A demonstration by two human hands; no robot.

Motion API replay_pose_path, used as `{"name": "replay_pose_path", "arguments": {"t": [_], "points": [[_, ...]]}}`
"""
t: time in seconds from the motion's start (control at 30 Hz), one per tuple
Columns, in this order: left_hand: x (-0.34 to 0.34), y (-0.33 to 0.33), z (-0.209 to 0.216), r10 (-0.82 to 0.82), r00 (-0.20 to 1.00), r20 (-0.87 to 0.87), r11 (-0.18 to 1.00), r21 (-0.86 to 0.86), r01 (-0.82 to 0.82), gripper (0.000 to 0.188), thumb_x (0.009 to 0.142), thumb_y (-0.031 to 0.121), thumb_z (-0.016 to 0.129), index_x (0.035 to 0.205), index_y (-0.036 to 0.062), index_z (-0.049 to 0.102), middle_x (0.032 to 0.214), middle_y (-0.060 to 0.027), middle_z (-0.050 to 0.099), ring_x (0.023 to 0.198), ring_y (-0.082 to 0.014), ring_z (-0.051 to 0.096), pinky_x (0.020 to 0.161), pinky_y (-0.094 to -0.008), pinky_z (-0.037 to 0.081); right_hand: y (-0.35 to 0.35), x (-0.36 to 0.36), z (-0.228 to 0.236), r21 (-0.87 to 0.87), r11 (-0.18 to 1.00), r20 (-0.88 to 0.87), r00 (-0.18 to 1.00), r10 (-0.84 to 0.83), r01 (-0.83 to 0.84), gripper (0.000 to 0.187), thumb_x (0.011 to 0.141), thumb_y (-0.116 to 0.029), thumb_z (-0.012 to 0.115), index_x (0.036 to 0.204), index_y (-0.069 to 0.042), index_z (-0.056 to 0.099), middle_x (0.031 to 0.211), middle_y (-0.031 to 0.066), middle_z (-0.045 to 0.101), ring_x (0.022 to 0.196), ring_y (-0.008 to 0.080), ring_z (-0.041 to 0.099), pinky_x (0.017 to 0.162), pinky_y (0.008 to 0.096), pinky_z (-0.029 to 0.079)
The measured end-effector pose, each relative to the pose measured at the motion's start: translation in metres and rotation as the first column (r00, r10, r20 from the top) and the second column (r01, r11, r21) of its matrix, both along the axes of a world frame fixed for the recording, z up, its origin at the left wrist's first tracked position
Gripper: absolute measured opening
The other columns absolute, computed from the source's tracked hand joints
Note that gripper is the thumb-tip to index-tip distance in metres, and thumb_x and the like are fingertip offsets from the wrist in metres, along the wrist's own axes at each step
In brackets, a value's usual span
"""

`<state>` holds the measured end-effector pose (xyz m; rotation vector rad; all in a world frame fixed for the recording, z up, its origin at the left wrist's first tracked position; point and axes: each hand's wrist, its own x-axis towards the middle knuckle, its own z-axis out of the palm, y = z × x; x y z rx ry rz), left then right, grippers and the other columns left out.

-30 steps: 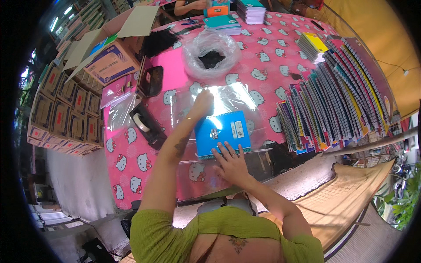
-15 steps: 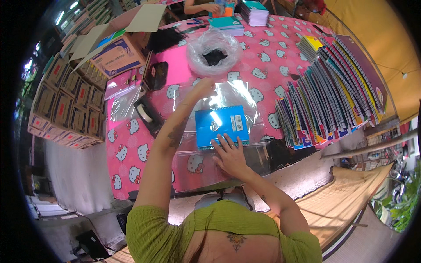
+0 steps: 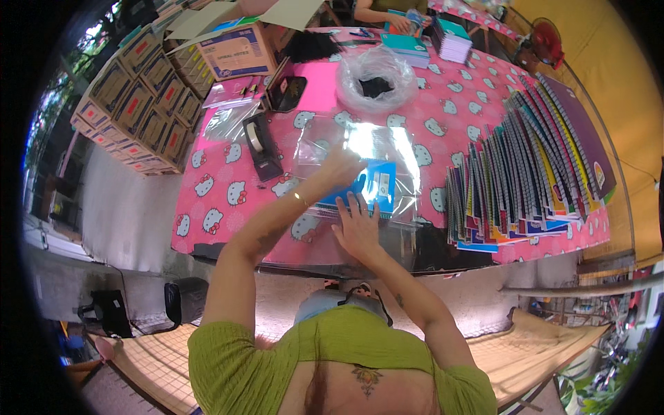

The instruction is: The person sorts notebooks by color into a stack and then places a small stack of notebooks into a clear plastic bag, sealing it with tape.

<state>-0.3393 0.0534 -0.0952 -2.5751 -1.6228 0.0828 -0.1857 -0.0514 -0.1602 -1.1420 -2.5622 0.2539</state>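
A blue spiral notebook (image 3: 384, 185) with a white label lies on a sheet of clear plastic (image 3: 408, 149) on the table in front of me. My right hand (image 3: 357, 225) rests on the notebook's near edge, fingers spread and flat. Over the notebook's far left part is my left hand (image 3: 344, 167), its fingers curled closed; what they may hold is hidden. The plastic shines with glare beyond the notebook.
Right of me, spiral notebooks (image 3: 519, 166) stand in a long row. A bundled plastic roll (image 3: 377, 76) lies beyond; a black tape dispenser (image 3: 263, 149) sits left. Cartons (image 3: 138, 104) are stacked at the left. Across the table, a person's hands (image 3: 404, 24) work near teal notebooks (image 3: 407, 48).
My left hand has come from beyond the notebook to over its far left part. My right hand stays on the near edge. The whole view has shifted.
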Motion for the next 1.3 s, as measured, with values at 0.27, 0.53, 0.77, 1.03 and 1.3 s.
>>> {"name": "replay_pose_path", "arguments": {"t": [0.27, 0.53, 0.77, 1.03, 1.3], "points": [[0.044, -0.072, -0.066, 0.157, 0.757, 0.634, 0.958, 0.087, -0.272, 0.023, 0.085, 0.009, 0.052, 0.102, -0.0035, 0.062, 0.117, -0.021, 0.061, 0.114, -0.0352, 0.056, 0.097, -0.0412, 0.046, 0.012, 0.009, -0.015, 0.0, 1.0, 0.051, 0.998, 0.029, -0.029, 0.066, 0.085, -0.042, 0.061, 0.141, -0.011, 0.044, 0.146, 0.0169, 0.04, 0.14, 0.0351, 0.029, 0.107, 0.0711, 0.009], [0.034, -0.079, -0.053, 0.265, 0.729, 0.631, 0.962, -0.123, -0.243, 0.04, 0.087, 0.006, 0.053, 0.126, -0.0037, 0.055, 0.133, -0.0238, 0.053, 0.126, -0.0385, 0.048, 0.108, -0.0433, 0.038, 0.13, 0.067, -0.015, -0.196, 0.879, -0.535, 0.704, -0.468, 0.436, 0.035, 0.082, -0.002, 0.06, 0.116, -0.006, 0.059, 0.12, 0.0157, 0.059, 0.116, 0.0312, 0.052, 0.104, 0.0418, 0.035], [0.046, -0.074, -0.07, 0.156, 0.894, 0.42, 0.961, 0.144, -0.235, 0.041, 0.088, 0.008, 0.051, 0.127, -0.0038, 0.052, 0.131, -0.0233, 0.055, 0.126, -0.0357, 0.05, 0.112, -0.0515, 0.029, 0.172, 0.13, -0.068, -0.665, 0.735, -0.689, 0.268, -0.673, 0.137, 0.019, 0.08, 0.005, 0.058, 0.097, -0.003, 0.063, 0.088, 0.0038, 0.061, 0.077, 0.0162, 0.057, 0.073, 0.0282, 0.048], [0.039, -0.078, -0.066, 0.116, 0.917, 0.382, 0.962, 0.186, -0.199, 0.042, 0.087, 0.008, 0.046, 0.126, -0.0042, 0.053, 0.129, -0.0216, 0.057, 0.125, -0.0311, 0.051, 0.113, -0.0543, 0.024, 0.163, 0.134, -0.031, -0.553, 0.819, -0.566, 0.651, -0.506, 0.155, 0.038, 0.081, -0.002, 0.063, 0.118, 0.0, 0.057, 0.118, 0.0183, 0.058, 0.11, 0.0271, 0.057, 0.094, 0.0353, 0.045], [0.032, -0.078, -0.074, 0.119, 0.912, 0.392, 0.952, 0.215, -0.216, 0.039, 0.087, 0.01, 0.052, 0.124, -0.0026, 0.055, 0.126, -0.0207, 0.059, 0.121, -0.0316, 0.055, 0.113, -0.0542, 0.025, 0.098, 0.059, 0.069, 0.142, 0.944, -0.732, 0.674, -0.103, 0.299, 0.047, 0.076, -0.001, 0.06, 0.122, -0.003, 0.054, 0.122, 0.0202, 0.055, 0.112, 0.0354, 0.053, 0.098, 0.0415, 0.04]]}}
